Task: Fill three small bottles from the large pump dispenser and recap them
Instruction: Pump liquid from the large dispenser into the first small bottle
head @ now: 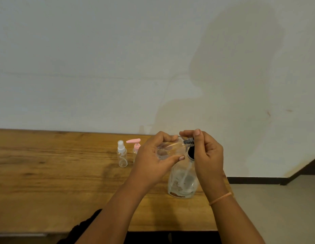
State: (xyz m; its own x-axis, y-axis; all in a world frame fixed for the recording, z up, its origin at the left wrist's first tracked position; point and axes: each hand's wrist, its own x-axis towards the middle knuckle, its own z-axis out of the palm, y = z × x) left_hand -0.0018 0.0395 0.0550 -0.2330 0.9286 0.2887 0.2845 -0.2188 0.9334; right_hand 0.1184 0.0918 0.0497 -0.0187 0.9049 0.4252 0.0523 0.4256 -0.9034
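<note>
My left hand (155, 155) grips a small clear bottle (170, 149), tipped on its side above the table. My right hand (206, 155) pinches a dark ribbed cap (188, 141) at that bottle's neck. Below both hands stands the large clear dispenser (183, 180), its black pump top (190, 153) partly hidden by my right hand. Two more small bottles stand to the left: a clear spray bottle with a white top (122, 154) and one with a pink pump (135, 146), half hidden behind my left hand.
A wooden table (56, 173) runs along a pale wall (118, 67). Its right end lies just past the dispenser, with grey floor (276, 208) and a dark skirting board beyond.
</note>
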